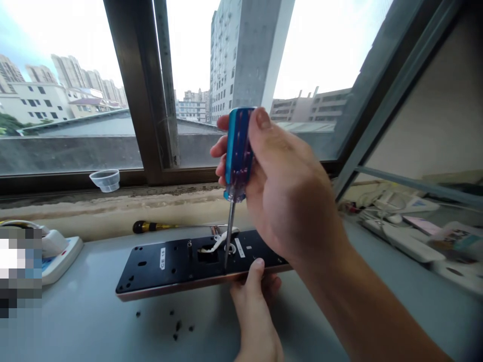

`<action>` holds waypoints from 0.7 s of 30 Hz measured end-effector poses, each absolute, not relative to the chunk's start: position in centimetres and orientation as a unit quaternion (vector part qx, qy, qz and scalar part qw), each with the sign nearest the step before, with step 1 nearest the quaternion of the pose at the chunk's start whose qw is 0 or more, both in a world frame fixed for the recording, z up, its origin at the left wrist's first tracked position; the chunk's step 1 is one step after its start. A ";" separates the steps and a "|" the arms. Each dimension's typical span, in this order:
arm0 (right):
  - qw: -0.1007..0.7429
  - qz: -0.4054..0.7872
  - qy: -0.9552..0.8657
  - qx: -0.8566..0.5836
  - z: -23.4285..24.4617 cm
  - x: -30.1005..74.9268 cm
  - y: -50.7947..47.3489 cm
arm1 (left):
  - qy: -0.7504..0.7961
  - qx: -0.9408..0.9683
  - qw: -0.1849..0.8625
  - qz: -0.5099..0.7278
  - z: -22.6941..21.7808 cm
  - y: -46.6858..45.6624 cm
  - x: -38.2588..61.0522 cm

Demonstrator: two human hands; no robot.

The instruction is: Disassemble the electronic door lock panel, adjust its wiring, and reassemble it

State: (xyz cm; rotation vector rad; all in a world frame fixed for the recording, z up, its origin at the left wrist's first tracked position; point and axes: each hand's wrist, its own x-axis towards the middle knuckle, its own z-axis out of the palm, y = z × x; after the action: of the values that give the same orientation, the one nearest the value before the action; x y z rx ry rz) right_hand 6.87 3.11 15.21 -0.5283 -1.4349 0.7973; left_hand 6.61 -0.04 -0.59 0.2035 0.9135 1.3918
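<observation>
Nearest, my left hand (pixel 253 296) pinches the front edge of the black plate (pixel 181 261) on the tabletop (pixel 75 322) so it cannot slide. Beyond it my right hand (pixel 287 196) grips the blue screwdriver (pixel 237 151) upright, tip on the plate's middle just past the left thumb. Loose screws (pixel 177 327) lie in front.

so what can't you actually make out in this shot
- Head view, left edge: a pixelated patch blurs whatever sits there.
- Screwdriver tip: too small to tell if it sits in a screw on the black panel.
- Panel's right end: hidden behind the right hand.
- Left hand: wrist cut off by the bottom edge.
- Dark bits on the table: too small to identify.
</observation>
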 end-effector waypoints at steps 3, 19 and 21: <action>0.672 0.337 -0.622 -0.219 15.1 6.6 3.1 | 0.411 0.087 0.661 0.621 -0.6 -0.1 6.5; 0.663 0.380 -0.633 -0.125 14.7 8.2 4.3 | 0.418 0.067 0.669 0.612 -0.7 0.3 6.7; 0.666 0.384 -0.629 -0.115 14.8 8.5 4.4 | 0.432 0.063 0.665 0.606 -0.5 0.3 6.7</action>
State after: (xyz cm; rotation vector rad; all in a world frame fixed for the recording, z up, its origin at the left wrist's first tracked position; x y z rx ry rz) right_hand 8.47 4.37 14.80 -0.2600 -1.4210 0.8678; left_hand 6.67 0.29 -0.53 0.1424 0.9747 1.3675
